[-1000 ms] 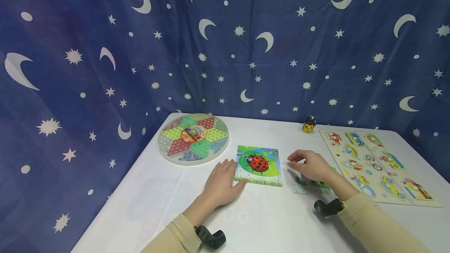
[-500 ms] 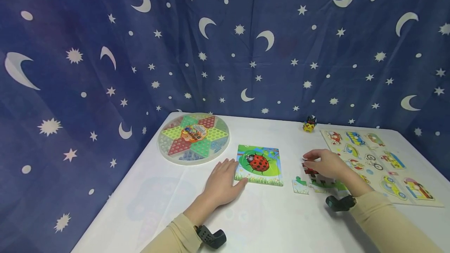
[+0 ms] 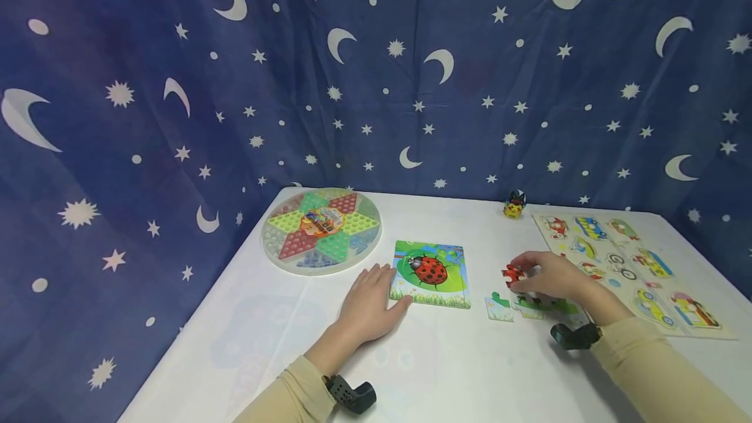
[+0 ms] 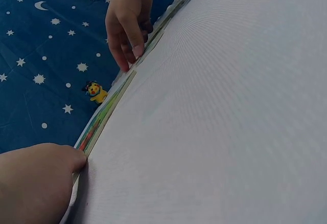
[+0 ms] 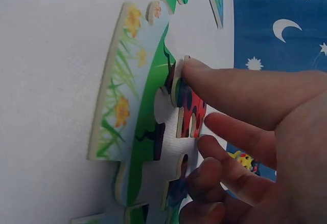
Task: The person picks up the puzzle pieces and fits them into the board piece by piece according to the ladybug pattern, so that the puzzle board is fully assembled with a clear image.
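My left hand (image 3: 369, 305) lies on the table with fingers extended, its fingertips and thumb touching the left side of a square ladybug picture puzzle (image 3: 431, 294). In the left wrist view, its thumb rests at the edge of that board (image 4: 108, 112). To the right, my right hand (image 3: 551, 277) pinches a red, black-spotted jigsaw piece (image 3: 510, 275) between thumb and fingers. The right wrist view shows this red piece (image 5: 193, 112) beside a larger grass-and-flowers jigsaw piece (image 5: 122, 96). A small green-and-white corner piece (image 3: 499, 310) lies just left of the hand; other pieces are partly hidden beneath it.
A round star-patterned marble game board (image 3: 294, 261) stands at the back left. A wooden vehicle peg puzzle (image 3: 605, 247) lies at the right, partly behind my right forearm. Near the back edge stands a small yellow figurine (image 3: 514, 207). A starry curtain (image 3: 376, 83) hangs behind the table.
My right hand has moved right, away from the ladybug board to the loose pieces, and now pinches the red spotted piece. My left hand has stayed in place.
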Motion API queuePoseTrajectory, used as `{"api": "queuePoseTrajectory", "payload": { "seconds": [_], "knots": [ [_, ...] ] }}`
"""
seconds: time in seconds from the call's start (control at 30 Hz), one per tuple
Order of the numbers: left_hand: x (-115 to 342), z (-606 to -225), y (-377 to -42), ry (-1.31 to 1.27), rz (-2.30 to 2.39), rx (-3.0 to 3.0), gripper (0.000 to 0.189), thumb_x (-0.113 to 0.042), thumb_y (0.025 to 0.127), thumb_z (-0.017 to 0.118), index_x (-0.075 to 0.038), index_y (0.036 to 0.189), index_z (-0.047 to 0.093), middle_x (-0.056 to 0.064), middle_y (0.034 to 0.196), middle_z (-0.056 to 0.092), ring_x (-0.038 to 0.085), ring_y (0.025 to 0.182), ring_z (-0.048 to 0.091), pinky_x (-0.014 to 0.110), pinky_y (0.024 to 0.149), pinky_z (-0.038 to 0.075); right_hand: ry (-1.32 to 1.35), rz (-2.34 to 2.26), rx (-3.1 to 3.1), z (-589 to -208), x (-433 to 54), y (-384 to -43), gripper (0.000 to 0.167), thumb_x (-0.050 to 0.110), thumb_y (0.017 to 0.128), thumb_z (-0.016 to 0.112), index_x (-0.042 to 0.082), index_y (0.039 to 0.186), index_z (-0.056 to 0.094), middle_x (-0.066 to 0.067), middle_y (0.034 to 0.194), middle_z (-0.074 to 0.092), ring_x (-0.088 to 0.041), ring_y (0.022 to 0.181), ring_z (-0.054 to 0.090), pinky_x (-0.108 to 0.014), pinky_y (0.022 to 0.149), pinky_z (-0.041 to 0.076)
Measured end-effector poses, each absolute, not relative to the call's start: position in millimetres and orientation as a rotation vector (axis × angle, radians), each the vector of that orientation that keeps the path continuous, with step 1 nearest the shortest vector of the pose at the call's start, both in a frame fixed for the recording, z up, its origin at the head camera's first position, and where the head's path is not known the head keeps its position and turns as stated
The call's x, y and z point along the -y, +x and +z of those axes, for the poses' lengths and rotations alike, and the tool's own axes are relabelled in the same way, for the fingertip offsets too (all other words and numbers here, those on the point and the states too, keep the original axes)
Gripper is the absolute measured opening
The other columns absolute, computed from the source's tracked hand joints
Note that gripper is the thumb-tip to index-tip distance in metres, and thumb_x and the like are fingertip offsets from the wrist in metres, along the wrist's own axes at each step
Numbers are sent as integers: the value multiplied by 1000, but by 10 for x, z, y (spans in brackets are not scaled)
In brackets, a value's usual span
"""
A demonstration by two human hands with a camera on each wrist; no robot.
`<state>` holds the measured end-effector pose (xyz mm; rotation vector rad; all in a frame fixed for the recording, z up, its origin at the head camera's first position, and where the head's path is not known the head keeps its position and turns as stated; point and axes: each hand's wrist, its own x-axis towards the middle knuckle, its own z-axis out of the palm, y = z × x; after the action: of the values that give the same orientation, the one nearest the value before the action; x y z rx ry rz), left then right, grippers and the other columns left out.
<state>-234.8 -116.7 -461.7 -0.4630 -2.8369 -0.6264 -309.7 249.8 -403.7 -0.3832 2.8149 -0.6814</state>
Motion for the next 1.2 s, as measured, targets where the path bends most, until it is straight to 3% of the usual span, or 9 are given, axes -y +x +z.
{"api": "queuePoseTrajectory", "payload": {
  "seconds": [0.57, 0.77, 1.0, 1.2],
  "knots": [
    [1187, -4562, -2378, -456, -649, 2856, 69, -48, 100, 59, 2, 147, 50, 20, 152, 48, 36, 147, 36, 46, 125, 19, -298, -737, -2782, -3944, -2385, -3199, 57, 30, 82, 87, 2, 123, 58, -17, 118, 62, -32, 103, 57, -53, 90, 51],
    [1213, -4583, -2386, -475, -654, 2864, 70, -48, 100, 59, 2, 147, 50, 21, 153, 48, 37, 147, 35, 46, 125, 19, -251, -759, -2785, -3941, -2348, -3173, 56, 31, 83, 87, 8, 123, 57, -17, 117, 64, -32, 98, 60, -44, 79, 52],
    [1238, -4586, -2397, -473, -638, 2868, 71, -49, 100, 59, 2, 148, 49, 20, 153, 47, 36, 148, 35, 46, 125, 19, -219, -835, -2806, -3916, -2290, -3181, 39, 22, 91, 79, 8, 121, 59, -12, 101, 69, -24, 79, 62, -33, 64, 50],
    [1179, -4568, -2402, -478, -663, 2871, 71, -49, 100, 59, 1, 149, 49, 20, 153, 47, 36, 148, 35, 45, 126, 18, -170, -865, -2783, -3932, -2291, -3186, 39, 24, 94, 75, 6, 126, 63, -15, 106, 68, -22, 77, 62, -31, 63, 52]
  ]
}}
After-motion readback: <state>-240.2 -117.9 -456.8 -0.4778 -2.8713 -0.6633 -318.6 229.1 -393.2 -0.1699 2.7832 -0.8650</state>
